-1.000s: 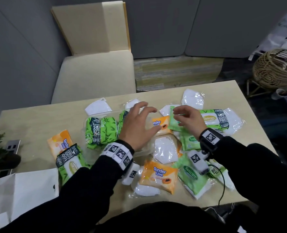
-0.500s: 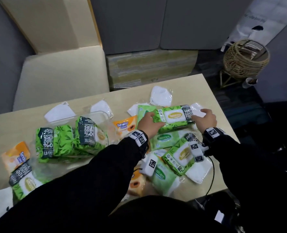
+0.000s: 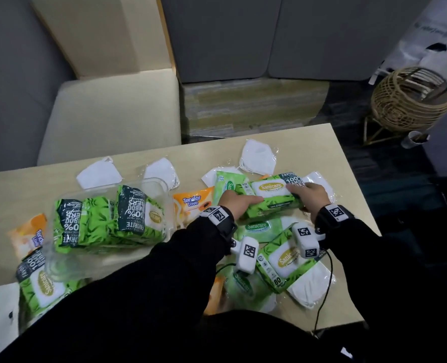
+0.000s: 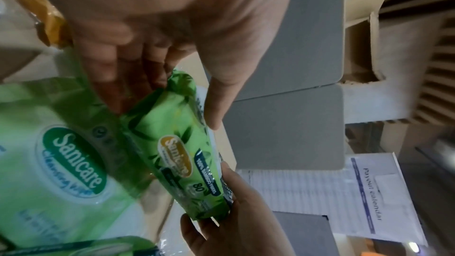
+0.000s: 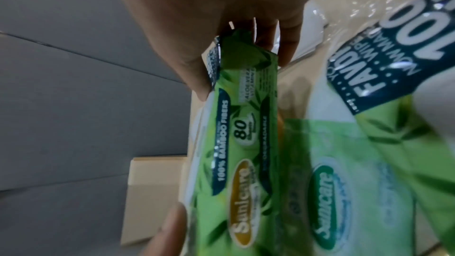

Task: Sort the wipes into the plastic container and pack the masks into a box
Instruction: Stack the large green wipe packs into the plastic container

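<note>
Both hands hold one large green Sanicare wipes pack (image 3: 269, 199) by its ends, over the pile at the table's right. My left hand (image 3: 239, 204) grips the left end, thumb on top and fingers under it (image 4: 147, 65). My right hand (image 3: 307, 196) grips the dark-banded right end (image 5: 214, 59). The pack (image 4: 177, 153) is tipped up on its long edge. A clear plastic container (image 3: 156, 181) at the left holds several green packs. Bagged white masks (image 3: 257, 158) lie scattered on the table.
Orange Tender Love packs (image 3: 193, 203) and pale green Sanicare packs (image 3: 256, 226) lie under and around my hands. Another large green pack (image 3: 285, 258) and a mask (image 3: 311, 284) lie near the front edge. A cream chair (image 3: 112, 113) stands behind the table, a wicker basket (image 3: 411, 98) to the right.
Both hands left the middle of the pile, moved right to the large green pack and took hold of its two ends. The pack has since tipped up off the pile.
</note>
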The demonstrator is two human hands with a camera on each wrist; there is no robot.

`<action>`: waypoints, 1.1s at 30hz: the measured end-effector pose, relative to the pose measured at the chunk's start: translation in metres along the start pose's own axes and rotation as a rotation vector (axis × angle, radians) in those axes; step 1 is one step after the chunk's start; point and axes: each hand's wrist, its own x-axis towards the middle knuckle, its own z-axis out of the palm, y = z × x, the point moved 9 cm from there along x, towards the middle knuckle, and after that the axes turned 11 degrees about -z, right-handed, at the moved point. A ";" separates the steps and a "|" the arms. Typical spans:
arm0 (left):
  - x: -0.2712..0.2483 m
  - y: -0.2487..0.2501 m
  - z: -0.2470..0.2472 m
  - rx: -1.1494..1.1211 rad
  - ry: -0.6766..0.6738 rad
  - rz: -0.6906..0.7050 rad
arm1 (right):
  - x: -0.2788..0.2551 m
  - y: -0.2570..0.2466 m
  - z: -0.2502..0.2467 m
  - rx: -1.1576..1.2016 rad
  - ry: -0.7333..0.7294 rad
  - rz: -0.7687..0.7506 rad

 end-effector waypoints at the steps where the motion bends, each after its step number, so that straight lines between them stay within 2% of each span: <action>1: -0.012 0.002 -0.005 -0.015 -0.009 0.005 | -0.005 -0.012 0.003 0.023 -0.024 -0.043; 7: -0.071 0.004 -0.051 -0.199 -0.072 0.176 | -0.051 -0.103 0.032 0.244 -0.205 -0.258; 11: -0.114 -0.009 -0.104 -0.207 -0.061 0.236 | -0.089 -0.163 0.073 0.404 -0.363 -0.409; 15: -0.147 -0.031 -0.171 0.019 0.077 0.278 | -0.137 -0.234 0.117 0.320 -0.514 -0.687; 18: -0.171 -0.036 -0.225 0.218 0.294 0.375 | -0.173 -0.279 0.157 0.205 -0.680 -0.834; 20: -0.192 -0.031 -0.257 0.268 0.461 0.474 | -0.198 -0.302 0.187 0.109 -0.814 -0.903; 22: -0.213 -0.020 -0.278 0.298 0.566 0.599 | -0.221 -0.316 0.218 -0.005 -0.946 -0.978; 23: -0.221 -0.015 -0.283 0.296 0.570 0.647 | -0.231 -0.320 0.234 -0.057 -1.006 -1.017; 25: -0.225 -0.013 -0.292 0.234 0.559 0.657 | -0.246 -0.322 0.262 -0.137 -1.107 -1.060; 27: -0.223 -0.017 -0.300 0.201 0.603 0.609 | -0.252 -0.319 0.282 -0.188 -1.168 -1.049; 30: -0.207 -0.031 -0.298 0.200 0.649 0.504 | -0.241 -0.309 0.294 -0.272 -1.136 -1.001; 33: -0.193 -0.046 -0.290 0.188 0.693 0.444 | -0.218 -0.290 0.295 -0.444 -1.013 -0.947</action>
